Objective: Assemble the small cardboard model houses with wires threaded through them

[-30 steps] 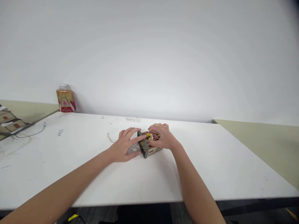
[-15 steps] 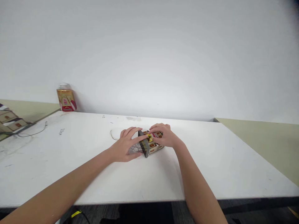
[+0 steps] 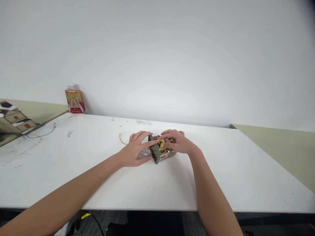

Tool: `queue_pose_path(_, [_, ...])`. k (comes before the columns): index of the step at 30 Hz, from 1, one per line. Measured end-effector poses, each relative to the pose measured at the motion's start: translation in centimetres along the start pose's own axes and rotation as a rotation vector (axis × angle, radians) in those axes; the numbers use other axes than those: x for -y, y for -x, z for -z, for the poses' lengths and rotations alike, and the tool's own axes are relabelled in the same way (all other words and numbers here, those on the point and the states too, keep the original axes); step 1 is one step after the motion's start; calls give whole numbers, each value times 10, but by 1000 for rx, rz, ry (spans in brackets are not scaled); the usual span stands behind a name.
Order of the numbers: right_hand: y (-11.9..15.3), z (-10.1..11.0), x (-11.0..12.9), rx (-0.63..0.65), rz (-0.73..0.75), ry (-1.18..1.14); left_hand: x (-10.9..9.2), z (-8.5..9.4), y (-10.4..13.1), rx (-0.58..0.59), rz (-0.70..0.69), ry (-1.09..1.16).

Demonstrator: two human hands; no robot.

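Observation:
A small model house (image 3: 164, 155) with printed beige walls, red windows and a yellow patch lies on its side on the white table. Its dark grey base (image 3: 154, 151) faces left, and thin dark wires hang out of the underside. My left hand (image 3: 134, 150) grips the base, with the thumb at its near corner, a finger at the far corner and another finger reaching over onto the yellow patch. Curled over the upper side of the house is my right hand (image 3: 178, 141), which hides part of the wall and roof end.
A thin wire (image 3: 121, 139) curves out beyond my left hand. Another model house (image 3: 17, 119) with a trailing cable (image 3: 44, 132) stands at the far left. A gold-and-red bottle (image 3: 75, 101) stands by the wall. The table's front edge (image 3: 140, 208) runs below my forearms.
My view has shifted slightly, so the whole scene sits a little further right and higher. Both hands keep nearly the same hold on the model house.

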State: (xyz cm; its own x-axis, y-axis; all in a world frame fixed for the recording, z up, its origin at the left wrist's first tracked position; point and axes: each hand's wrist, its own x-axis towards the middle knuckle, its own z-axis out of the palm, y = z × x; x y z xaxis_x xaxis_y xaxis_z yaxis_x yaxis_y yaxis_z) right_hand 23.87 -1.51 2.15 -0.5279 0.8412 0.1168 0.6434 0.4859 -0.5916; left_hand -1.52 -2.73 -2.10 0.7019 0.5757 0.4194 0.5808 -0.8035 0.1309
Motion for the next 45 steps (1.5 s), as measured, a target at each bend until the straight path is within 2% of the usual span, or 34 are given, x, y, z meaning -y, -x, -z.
queue_pose_path(13, [-1, -1, 3, 49, -10, 25, 1, 2, 1, 26, 43, 0])
queue_pose_path(21, [7, 7, -1, -54, -57, 48, 5, 0, 3, 18, 46, 1])
queue_pose_path(38, [1, 2, -4, -2, -65, 57, 5, -1, 3, -1, 38, 28])
queue_pose_path(45, [2, 1, -4, -62, -35, 38, 3, 0, 2, 6, 46, 37])
